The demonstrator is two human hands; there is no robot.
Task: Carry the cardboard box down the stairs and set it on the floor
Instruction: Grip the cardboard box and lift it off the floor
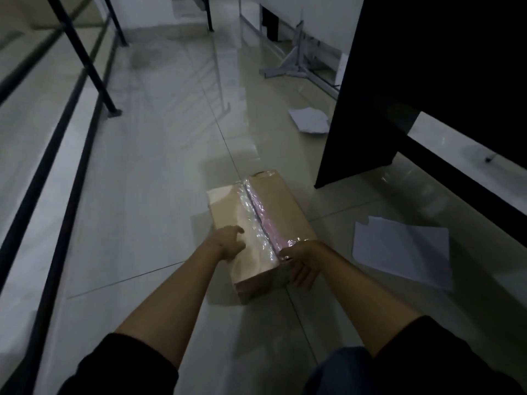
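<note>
Cardboard box (pixel 263 226) floored between railing (pixel 85 58) and desk (pixel 399 95).

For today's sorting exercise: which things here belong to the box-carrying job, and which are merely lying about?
Job: cardboard box, left hand, right hand, floor.
Lying about: paper sheets, more paper, dark desk, railing.

We see a dim, glossy tiled floor (pixel 159 172), black railing (pixel 85 55) at ten o'clock, dark furniture panel (pixel 399 81) at two, loose papers (pixel 399 252) at three.
</note>
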